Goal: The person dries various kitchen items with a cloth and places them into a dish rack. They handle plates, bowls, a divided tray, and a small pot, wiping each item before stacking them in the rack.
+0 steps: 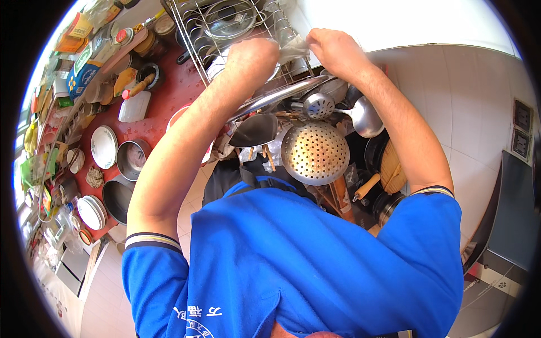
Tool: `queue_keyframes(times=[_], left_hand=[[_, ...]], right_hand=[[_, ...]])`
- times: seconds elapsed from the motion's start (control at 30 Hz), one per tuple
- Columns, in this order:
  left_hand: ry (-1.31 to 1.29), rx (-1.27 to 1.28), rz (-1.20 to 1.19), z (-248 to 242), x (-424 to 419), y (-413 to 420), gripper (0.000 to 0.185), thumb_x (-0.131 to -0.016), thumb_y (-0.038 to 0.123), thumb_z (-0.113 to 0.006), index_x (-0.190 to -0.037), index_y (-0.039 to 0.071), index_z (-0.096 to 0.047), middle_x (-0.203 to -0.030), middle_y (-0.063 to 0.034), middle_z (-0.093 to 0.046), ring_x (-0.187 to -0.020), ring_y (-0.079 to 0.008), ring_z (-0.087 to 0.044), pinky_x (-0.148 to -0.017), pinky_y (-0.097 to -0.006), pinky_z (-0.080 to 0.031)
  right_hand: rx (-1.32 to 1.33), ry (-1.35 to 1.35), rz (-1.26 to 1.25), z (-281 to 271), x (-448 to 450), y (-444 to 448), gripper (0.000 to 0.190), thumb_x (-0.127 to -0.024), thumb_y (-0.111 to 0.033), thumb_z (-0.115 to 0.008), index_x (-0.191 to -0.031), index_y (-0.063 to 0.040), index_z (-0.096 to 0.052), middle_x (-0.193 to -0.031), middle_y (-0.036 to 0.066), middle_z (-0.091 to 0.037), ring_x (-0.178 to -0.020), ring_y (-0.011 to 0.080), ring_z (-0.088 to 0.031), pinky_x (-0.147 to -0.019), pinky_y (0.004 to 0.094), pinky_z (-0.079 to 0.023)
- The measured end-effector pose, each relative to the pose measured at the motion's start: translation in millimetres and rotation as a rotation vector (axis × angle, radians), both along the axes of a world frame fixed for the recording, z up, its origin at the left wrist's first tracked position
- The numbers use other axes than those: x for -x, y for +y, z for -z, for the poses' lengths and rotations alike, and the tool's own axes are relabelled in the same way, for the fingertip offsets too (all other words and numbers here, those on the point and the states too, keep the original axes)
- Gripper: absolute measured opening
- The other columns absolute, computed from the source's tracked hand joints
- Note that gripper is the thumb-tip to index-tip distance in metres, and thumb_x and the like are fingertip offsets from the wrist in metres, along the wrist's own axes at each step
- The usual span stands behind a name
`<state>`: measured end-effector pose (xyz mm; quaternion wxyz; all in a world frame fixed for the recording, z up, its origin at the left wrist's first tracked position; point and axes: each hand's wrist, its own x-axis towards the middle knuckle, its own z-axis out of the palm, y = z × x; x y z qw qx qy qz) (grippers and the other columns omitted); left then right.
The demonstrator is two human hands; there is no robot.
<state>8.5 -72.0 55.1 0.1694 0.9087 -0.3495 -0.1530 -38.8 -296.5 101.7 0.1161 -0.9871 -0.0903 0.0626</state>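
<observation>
My left hand [255, 58] is closed over the wire dish rack [198, 46], its fingers mostly hidden from above. My right hand [336, 50] pinches one end of a pale, crumpled cloth or plastic sheet [295, 48]. That piece spans the short gap between both hands, its other end at my left fist. Beneath them, the rack holds a glass pan lid [230, 20] at its far side. Just below my hands a shiny metal rail or rim [281, 96] runs slantwise. A slotted spoon [319, 105] and a steel ladle [367, 117] hang under my right forearm.
A perforated skimmer [315, 153] hangs close to my chest. On the red counter [169, 80] at left stand a white plastic bottle [134, 105], dark pots [119, 197], stacked plates [91, 212] and several jars. A tiled wall [427, 84] with sockets [522, 126] rises at right.
</observation>
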Motion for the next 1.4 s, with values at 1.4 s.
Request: queue_keyframes(times=[1.4], left_hand=[[-0.209, 0.167, -0.054, 4.6, 8.4, -9.3, 0.032, -0.097, 0.037, -0.066, -0.115, 0.012, -0.075, -0.099, -0.0138, -0.07, -0.095, -0.0353, -0.072, -0.084, -0.0479, -0.059]], right_hand=[[0.074, -0.007, 0.09, 14.7, 3.4, 8.5, 0.018, -0.098, -0.016, -0.062, -0.111, -0.006, -0.068, -0.107, 0.018, -0.07, -0.106, 0.0355, -0.067, -0.095, 0.0463, -0.053]])
